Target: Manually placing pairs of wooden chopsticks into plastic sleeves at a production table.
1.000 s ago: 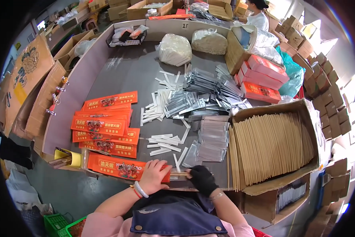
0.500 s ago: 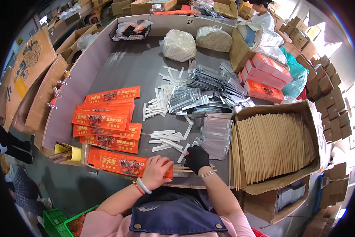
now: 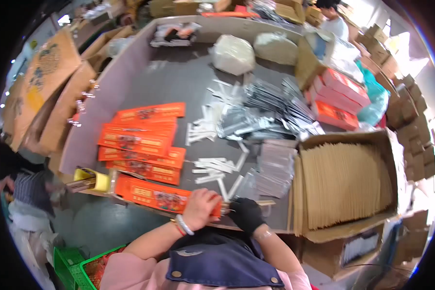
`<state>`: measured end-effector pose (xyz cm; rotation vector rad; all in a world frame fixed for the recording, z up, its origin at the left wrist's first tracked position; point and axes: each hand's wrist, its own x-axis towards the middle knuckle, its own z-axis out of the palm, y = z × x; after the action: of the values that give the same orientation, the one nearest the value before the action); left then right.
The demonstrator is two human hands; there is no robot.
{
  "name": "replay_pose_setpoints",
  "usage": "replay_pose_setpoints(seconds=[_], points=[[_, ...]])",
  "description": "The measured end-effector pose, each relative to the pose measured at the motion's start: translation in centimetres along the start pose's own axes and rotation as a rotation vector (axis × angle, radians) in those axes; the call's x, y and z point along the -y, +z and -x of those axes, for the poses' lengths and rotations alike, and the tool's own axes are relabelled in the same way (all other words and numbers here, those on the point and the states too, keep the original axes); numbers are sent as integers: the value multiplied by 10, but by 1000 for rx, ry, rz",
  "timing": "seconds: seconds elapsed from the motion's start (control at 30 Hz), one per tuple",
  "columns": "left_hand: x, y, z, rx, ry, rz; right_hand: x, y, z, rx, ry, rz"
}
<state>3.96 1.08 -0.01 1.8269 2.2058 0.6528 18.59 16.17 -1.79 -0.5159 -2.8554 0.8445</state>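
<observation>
Both my hands meet at the right end of a long orange box on the bench's near edge.

The grey bench (image 3: pixel 169 82) carries, from big to small: an open carton of tan envelopes (image 3: pixel 343 183) at the right edge, a stack of orange boxes (image 3: pixel 140 140) toward the left, silver sachets (image 3: pixel 266 111) mid-bench, white strips (image 3: pixel 212 166) nearer me. The orange box (image 3: pixel 152 193) lies along the near edge, long axis running left to right, stretching away leftward from my grip. My left hand (image 3: pixel 200 209) is curled down over its right end, holding it. My gloved right hand (image 3: pixel 246 215) sits just right of that end, fingers closed; whether it pinches something small there I cannot tell. The left hand is the nearer to the box.
</observation>
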Motion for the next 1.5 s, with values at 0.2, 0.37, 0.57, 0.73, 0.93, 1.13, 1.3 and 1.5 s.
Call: replay_pose_setpoints(seconds=[0.2, 0.37, 0.57, 0.73, 0.93, 1.13, 1.3, 1.5], points=[[2, 23, 2, 75, 60, -14, -95, 1, 65, -381, 144, -230], [0, 28, 11, 93, -8, -35, -86, -13, 71, -92, 626, -211], [6, 37, 8, 32, 2, -5, -182, 52, 89, -560, 4, 599], [1, 35, 5, 49, -53, -3, -142, 73, 62, -33, 277, 138], [3, 49, -8, -78, 133, -68, -21, 150, -40, 300, 98, 762], [20, 37, -10, 37, 136, -3, -21, 40, 9, 81, 238, -495], [9, 7, -22, 345, 236, -174, -6, -15, 15, -115, -126, 298], [-18, -41, -44, 462, 335, -247, -20, -34, 32, 163, -30, 200]])
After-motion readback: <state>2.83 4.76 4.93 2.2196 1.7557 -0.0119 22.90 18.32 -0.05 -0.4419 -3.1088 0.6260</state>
